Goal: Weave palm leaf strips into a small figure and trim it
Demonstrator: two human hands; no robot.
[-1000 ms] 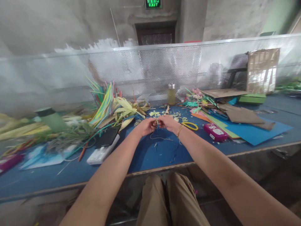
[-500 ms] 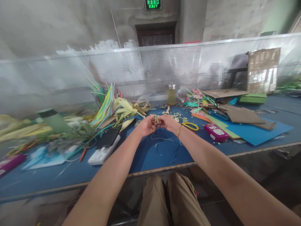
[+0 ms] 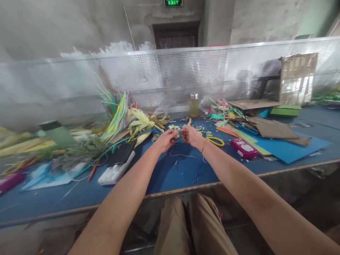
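Over the middle of the blue table, my left hand (image 3: 168,140) is closed, thumb and fingers pinched on a small pale piece that looks like husk, mostly hidden by the fingers. Just to its right, my right hand (image 3: 191,136), with a gold bracelet at the wrist, has loosely curled fingers held apart, and I see nothing in them. A thin string (image 3: 183,156) lies on the table below the hands. Close to my right wrist are yellow-handled scissors (image 3: 215,142). Pale corn husks (image 3: 142,122) are heaped beyond my left hand.
At left lie a white box-like device (image 3: 115,173) with a black phone (image 3: 121,157), colourful strips (image 3: 117,113) and a green bottle (image 3: 57,134). At right are a purple box (image 3: 244,148), blue card (image 3: 289,148) and cardboard (image 3: 276,131). A clear bottle (image 3: 194,106) stands behind, before a perforated metal screen (image 3: 183,76).
My hands were together on a small husk-like piece. Now they are slightly apart, and my right hand's fingers have loosened from it. The view has shifted slightly.
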